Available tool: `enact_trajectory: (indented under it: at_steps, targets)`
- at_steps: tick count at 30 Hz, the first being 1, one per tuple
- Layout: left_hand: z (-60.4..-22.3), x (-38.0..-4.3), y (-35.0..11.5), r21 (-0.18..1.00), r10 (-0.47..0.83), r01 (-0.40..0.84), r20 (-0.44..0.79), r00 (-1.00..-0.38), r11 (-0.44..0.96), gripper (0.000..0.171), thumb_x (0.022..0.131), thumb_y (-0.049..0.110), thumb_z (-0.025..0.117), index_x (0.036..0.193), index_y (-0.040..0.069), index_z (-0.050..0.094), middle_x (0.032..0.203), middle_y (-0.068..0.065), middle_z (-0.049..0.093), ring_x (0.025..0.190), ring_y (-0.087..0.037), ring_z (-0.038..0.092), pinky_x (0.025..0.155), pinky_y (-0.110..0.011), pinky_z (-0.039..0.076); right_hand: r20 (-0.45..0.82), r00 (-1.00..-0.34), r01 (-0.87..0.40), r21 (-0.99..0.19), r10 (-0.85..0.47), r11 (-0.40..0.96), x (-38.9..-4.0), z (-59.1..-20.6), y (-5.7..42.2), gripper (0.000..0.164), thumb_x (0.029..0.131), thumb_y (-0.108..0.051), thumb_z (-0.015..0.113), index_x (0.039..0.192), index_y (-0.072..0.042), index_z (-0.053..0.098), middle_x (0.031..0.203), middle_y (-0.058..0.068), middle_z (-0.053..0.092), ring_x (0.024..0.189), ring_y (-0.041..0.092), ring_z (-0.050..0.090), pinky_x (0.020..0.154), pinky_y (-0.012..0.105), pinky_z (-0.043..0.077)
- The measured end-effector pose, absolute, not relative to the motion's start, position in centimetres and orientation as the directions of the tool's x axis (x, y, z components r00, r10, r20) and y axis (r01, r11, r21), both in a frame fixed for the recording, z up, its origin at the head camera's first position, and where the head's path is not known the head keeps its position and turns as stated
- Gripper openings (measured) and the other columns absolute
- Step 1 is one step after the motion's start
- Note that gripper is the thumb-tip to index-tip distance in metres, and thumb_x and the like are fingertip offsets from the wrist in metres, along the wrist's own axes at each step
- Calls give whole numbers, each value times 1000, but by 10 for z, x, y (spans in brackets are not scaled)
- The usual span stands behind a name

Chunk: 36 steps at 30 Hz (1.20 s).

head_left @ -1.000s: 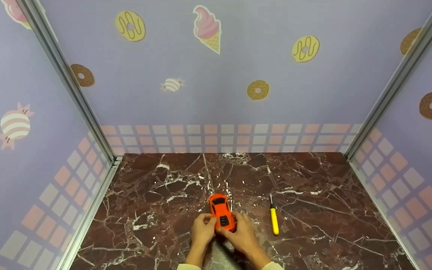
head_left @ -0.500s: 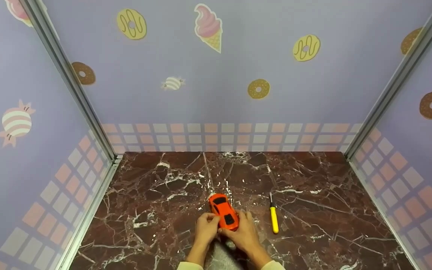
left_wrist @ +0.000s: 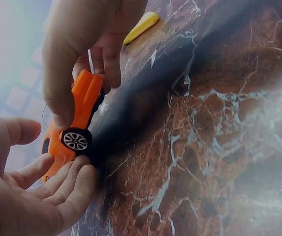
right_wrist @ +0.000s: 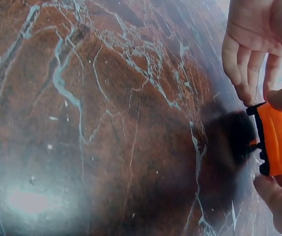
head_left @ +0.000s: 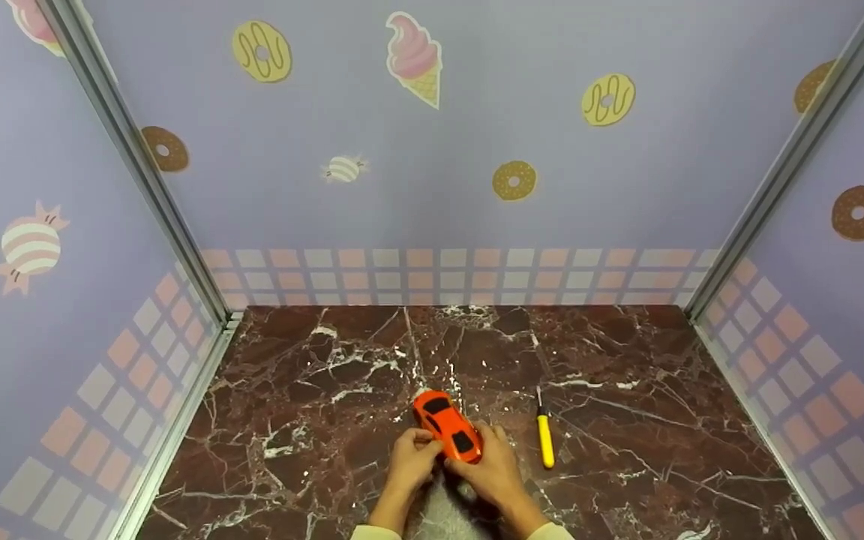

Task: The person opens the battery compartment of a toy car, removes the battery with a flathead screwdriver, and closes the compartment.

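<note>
An orange toy car [head_left: 448, 426] with black windows is tilted up off the marble-look tabletop, its far end pointing left in the head view. My right hand [head_left: 496, 465] grips its near end, thumb on one side and fingers on the other. The left hand [head_left: 411, 461] is at the car's left side; in the left wrist view its fingers [left_wrist: 72, 189] lie nearly straight beside a silver-spoked wheel [left_wrist: 75, 140], with the thumb held apart. From the right wrist view, the car's black underside [right_wrist: 260, 140] faces the table. The right hand's palm is hidden.
To the right of the hands lies a screwdriver [head_left: 545, 442] with a yellow handle and a dark neck, pointing away. Patterned lilac walls [head_left: 462, 210] with metal corner posts enclose the dark red tabletop [head_left: 289, 420] at the back and both sides.
The toy car has turned in my hands: its near end has swung right while its far end points further left. Both hands have shifted slightly right with it. The screwdriver lies still.
</note>
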<state>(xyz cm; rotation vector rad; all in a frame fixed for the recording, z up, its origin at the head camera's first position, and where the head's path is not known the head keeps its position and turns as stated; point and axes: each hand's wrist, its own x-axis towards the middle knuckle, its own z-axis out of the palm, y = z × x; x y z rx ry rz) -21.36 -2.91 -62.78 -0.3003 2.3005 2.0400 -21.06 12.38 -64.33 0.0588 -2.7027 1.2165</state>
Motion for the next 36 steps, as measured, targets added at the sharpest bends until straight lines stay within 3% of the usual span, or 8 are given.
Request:
enact_trajectory:
  at_steps: [6,10,14,25,36]
  targets:
    - [-628,-215,-33,982,-88,-143,-133,-987,122,37,77,1,69,110,-10,57,89,-17,65,66,-18,58,46,-23,43,224,-974,-154,-735,22,660,-211,-647,130,77,62,-33,87,124,2,58,109,12,58,94,24,58,83,42,48]
    - [-628,-217,-36,977,-109,-92,-72,-991,193,43,71,-2,72,111,-10,58,95,-23,65,83,-26,63,62,-31,51,244,-970,-178,-729,8,661,-211,-647,135,78,62,-33,86,125,3,58,112,13,59,97,27,58,85,43,47]
    - [-629,-220,-38,962,-146,-68,-30,-989,266,50,66,-1,76,113,-7,60,103,-25,64,94,-34,62,77,-39,51,225,-974,-168,-741,4,650,-211,-646,140,77,63,-32,86,127,1,58,113,11,60,97,24,59,86,41,48]
    - [-633,-217,-37,966,-185,-55,-7,-983,253,84,58,-7,77,136,-3,47,132,-35,41,101,-46,60,74,-40,55,180,-984,-153,-788,-14,596,-209,-648,146,70,63,-29,83,124,-3,61,114,10,63,98,21,60,86,36,47]
    - [-635,-217,-38,942,-208,-62,8,-978,329,99,54,-15,77,145,1,39,135,-35,39,96,-37,62,73,-36,54,132,-990,-136,-865,-43,483,-207,-647,156,75,67,-25,81,132,-4,53,108,9,67,90,16,61,79,28,48]
